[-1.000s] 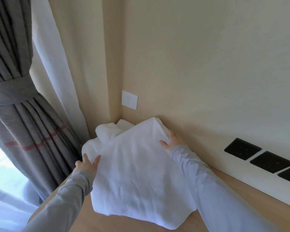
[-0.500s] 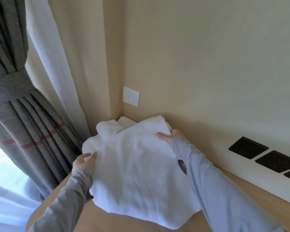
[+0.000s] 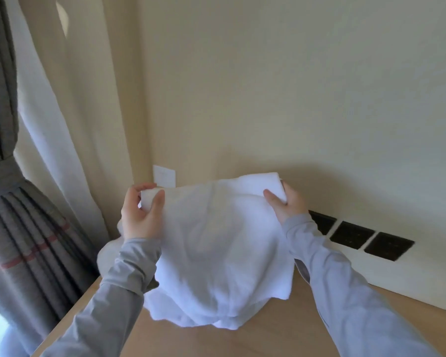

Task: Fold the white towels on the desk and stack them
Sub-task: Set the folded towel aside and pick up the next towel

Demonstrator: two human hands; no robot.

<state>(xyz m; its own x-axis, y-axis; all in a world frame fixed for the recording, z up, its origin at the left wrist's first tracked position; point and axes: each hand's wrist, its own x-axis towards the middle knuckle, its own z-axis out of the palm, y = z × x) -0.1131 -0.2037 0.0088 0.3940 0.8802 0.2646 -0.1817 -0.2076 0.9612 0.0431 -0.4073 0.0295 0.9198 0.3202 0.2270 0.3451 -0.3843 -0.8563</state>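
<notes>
A person in grey long sleeves holds a white towel up in the middle of the frame, above a light wooden desk. The left hand pinches the towel's upper left corner, thumb in front and fingers curled behind the cloth. The right hand grasps the upper right corner the same way, thumb lying across the front. The towel hangs down between the hands in loose folds, and its lower edge rests crumpled on the desk at lower centre. A cream wall fills the upper half of the frame. A white switch plate shows on the wall just behind the towel's top edge. Three black sockets sit in a row at the right, low on the wall. A grey curtain, tied back, hangs at the far left beside a white curtain.
</notes>
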